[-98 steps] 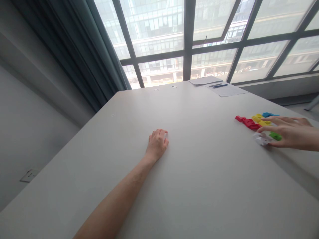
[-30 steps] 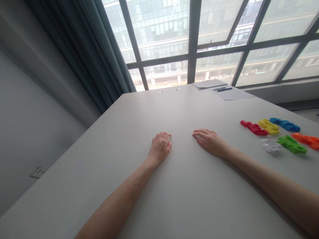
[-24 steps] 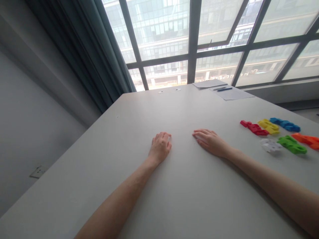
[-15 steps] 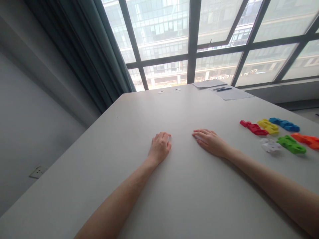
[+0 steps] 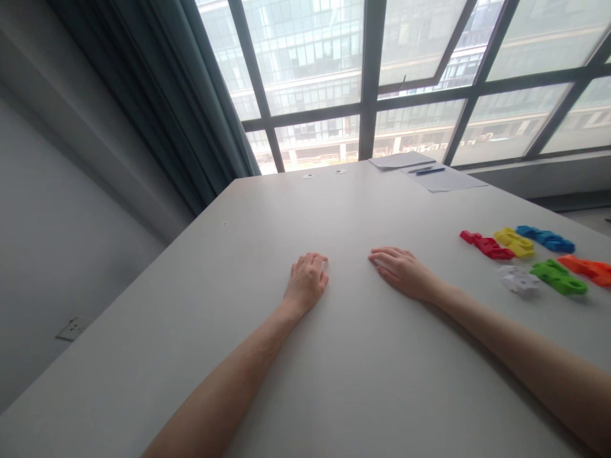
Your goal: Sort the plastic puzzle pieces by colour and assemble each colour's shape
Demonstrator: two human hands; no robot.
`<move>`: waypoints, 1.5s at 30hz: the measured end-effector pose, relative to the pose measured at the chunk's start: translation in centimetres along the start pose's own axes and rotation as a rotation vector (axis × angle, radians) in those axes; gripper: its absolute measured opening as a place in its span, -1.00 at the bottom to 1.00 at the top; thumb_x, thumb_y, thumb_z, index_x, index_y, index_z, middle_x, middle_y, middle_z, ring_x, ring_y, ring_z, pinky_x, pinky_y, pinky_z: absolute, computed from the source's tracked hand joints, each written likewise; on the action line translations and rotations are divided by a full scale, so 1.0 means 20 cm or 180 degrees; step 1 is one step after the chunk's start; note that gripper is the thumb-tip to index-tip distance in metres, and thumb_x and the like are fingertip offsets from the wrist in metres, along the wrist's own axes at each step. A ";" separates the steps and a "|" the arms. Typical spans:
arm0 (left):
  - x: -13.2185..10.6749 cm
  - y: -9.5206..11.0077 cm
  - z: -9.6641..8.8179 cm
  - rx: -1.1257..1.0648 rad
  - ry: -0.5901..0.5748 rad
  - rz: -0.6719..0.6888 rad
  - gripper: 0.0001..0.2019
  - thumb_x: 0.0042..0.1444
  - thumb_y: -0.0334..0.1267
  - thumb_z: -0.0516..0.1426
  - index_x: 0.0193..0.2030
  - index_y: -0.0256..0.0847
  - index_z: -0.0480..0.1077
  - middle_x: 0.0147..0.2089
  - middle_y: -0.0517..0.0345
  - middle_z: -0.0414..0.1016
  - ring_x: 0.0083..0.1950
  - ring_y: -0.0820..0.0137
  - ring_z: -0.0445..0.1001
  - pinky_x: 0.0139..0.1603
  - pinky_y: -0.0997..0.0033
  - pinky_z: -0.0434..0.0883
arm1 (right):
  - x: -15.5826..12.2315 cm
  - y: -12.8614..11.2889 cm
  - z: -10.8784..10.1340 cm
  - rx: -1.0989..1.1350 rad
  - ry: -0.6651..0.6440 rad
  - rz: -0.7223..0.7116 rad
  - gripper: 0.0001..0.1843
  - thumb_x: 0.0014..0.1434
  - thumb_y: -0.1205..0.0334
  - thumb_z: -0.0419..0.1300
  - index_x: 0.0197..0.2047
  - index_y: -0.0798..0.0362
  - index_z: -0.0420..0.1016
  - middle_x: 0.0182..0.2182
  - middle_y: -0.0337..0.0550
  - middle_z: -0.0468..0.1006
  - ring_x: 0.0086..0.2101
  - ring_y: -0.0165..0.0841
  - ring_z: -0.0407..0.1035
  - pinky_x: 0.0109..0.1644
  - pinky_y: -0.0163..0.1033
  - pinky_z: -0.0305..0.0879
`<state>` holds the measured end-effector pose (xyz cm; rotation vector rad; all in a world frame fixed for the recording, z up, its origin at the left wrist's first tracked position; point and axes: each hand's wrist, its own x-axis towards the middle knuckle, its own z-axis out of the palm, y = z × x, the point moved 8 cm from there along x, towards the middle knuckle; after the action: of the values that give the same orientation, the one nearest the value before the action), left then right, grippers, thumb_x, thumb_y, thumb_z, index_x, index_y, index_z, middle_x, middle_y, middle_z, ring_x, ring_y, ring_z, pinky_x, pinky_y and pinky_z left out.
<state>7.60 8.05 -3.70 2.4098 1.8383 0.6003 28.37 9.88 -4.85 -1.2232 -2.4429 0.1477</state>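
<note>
My left hand (image 5: 306,280) lies palm down on the white table (image 5: 334,381), its fingers loosely curled and holding nothing. A little to its right my right hand (image 5: 401,270) also rests flat on the table, fingers stretched out and empty. Farther right lie coloured plastic pieces: a red one (image 5: 487,245), a yellow one (image 5: 513,242), a blue one (image 5: 545,238), a white one (image 5: 518,279), a green one (image 5: 557,277) and an orange one (image 5: 588,268). Neither hand touches them.
Sheets of paper (image 5: 443,179) with a dark pen (image 5: 428,170) lie at the table's far edge by the window. A dark curtain (image 5: 181,108) hangs at the far left. A wall socket (image 5: 70,329) sits low on the left wall.
About three seconds ago my right hand was on the coloured pieces at the right. It has since come to rest beside my left hand. Over the last second nothing has moved.
</note>
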 end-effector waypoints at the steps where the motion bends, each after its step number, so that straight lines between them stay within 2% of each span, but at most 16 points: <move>1: 0.00 0.00 0.00 0.0002 0.0003 0.0001 -0.70 0.16 -0.42 0.03 0.04 -0.17 0.32 0.09 0.03 0.39 0.15 0.23 0.30 0.17 0.17 0.22 | 0.00 0.00 0.00 0.0004 -0.0003 -0.0001 -0.64 0.29 0.16 -0.05 0.09 -0.06 0.38 0.15 -0.03 0.42 0.12 -0.18 0.29 0.15 0.05 0.20; 45: 0.00 0.00 0.00 -0.0017 -0.0022 -0.0011 -0.70 0.17 -0.42 0.02 0.03 -0.14 0.32 0.10 0.03 0.38 0.15 0.24 0.30 0.16 0.19 0.22 | 0.00 -0.01 -0.02 0.0007 0.0024 0.0014 -0.63 0.27 0.16 -0.04 0.09 -0.08 0.41 0.14 -0.04 0.44 0.11 -0.17 0.31 0.13 0.06 0.23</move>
<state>7.52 8.02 -3.66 2.4018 1.8356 0.5949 28.30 9.68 -4.47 -1.2261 -2.4332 0.1469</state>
